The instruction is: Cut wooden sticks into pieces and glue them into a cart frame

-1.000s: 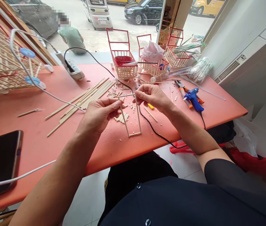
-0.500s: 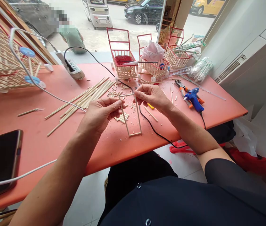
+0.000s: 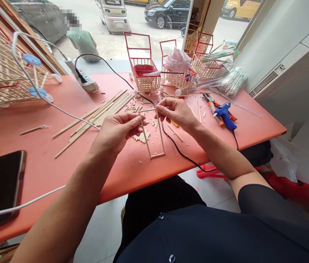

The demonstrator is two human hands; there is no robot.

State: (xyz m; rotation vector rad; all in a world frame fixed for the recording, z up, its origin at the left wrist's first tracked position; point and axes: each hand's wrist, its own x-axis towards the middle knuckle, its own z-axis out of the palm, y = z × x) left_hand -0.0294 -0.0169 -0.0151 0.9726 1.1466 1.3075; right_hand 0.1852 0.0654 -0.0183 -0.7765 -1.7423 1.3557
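Observation:
Between my hands is a narrow four-sided frame of thin wooden sticks (image 3: 160,136), its short near end low over the table. My left hand (image 3: 118,130) pinches its far left corner between thumb and fingers. At the far right corner, my right hand (image 3: 175,111) grips it the same way; the fingertips hide the joint itself. Just behind and below lie short cut stick pieces (image 3: 142,136) in a small row. A bundle of long wooden sticks (image 3: 96,116) rests on the table to the left of my left hand.
Several small stick-built carts (image 3: 146,82) with red rims stand along the back. Right of my hands lie a blue glue gun (image 3: 226,115) and orange-handled pliers (image 3: 211,106). A phone (image 3: 1,186) is at the left, a power strip (image 3: 88,81) behind. A black cable (image 3: 183,155) crosses the table.
Almost nothing differs. Both hands keep their hold on the stick frame in nearly the same place, and the view has shifted very slightly.

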